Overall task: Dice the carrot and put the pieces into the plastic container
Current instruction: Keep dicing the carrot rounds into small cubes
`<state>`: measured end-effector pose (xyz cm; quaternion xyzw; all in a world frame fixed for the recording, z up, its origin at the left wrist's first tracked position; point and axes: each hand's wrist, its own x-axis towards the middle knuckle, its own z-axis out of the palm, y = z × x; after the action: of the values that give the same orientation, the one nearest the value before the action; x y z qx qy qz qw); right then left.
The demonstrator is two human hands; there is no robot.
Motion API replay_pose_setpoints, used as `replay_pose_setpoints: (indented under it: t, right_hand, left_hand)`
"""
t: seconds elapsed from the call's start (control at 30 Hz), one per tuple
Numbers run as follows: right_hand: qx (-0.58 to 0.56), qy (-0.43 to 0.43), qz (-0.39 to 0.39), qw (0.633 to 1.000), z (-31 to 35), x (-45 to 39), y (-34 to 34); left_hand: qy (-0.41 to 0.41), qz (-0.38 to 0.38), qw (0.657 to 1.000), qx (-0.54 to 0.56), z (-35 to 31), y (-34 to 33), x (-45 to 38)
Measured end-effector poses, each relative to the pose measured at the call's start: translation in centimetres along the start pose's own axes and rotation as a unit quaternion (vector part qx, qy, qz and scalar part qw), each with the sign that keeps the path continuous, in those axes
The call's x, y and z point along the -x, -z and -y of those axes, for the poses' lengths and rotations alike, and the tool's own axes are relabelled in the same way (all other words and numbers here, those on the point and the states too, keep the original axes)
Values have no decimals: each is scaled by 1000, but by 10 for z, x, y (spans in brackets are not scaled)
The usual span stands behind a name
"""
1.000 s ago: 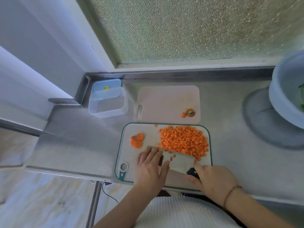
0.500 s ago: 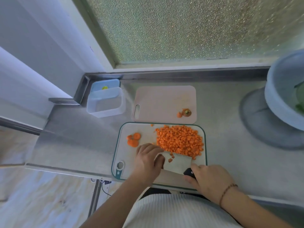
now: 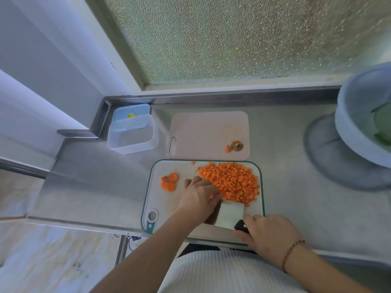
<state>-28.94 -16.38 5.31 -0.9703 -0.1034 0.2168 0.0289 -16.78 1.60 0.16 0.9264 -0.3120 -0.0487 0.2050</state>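
Your left hand [image 3: 198, 195] curled against the carrot cubes [image 3: 230, 182], your right hand [image 3: 268, 235] gripping the knife [image 3: 232, 214] handle

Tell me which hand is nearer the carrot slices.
Left. The left hand lies just right of the carrot slices; the right hand grips the knife at the board's near edge, farther off.

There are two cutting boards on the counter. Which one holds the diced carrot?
The near cutting board, white with a green rim, holds the diced carrot. The pink cutting board behind it bears only the carrot ends.
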Motion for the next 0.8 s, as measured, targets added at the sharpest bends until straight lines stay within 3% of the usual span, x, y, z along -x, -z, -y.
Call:
replay_pose_setpoints:
  t: [0.07,0.17,0.27,0.33,0.43,0.5,0.57,0.8]
  right_hand:
    - [-26,-18,-7,999,0,2,-1]
    - [-64,-44,-85,993,-2,7,-11]
    - [-212,-133,-99,963,-6,12,-20]
    - [-400,-180,-77,895,-4,12,-16]
    - [-648,-264,-36,713,6,6,-5]
    - [-719,-292,0,631,15,1,0]
    - [-742,-301,11,599,22,-5,5]
    - [-767,-330,-25,550,50,-18,11]
  left_hand:
    - [-13,-8,999,41,14,7,-13]
    - [41,-117,985,123,49,28,-28]
    - [60,-152,980,112,81,45,-24]
    - [31,-114,989,86,92,44,-17]
    - [-52,-13,998,42,97,28,-7]
    - [-82,28,996,24,95,17,-4]
    - [-99,36,994,22,95,10,-4]
    - [-181,8,983,-15,110,8,-15]
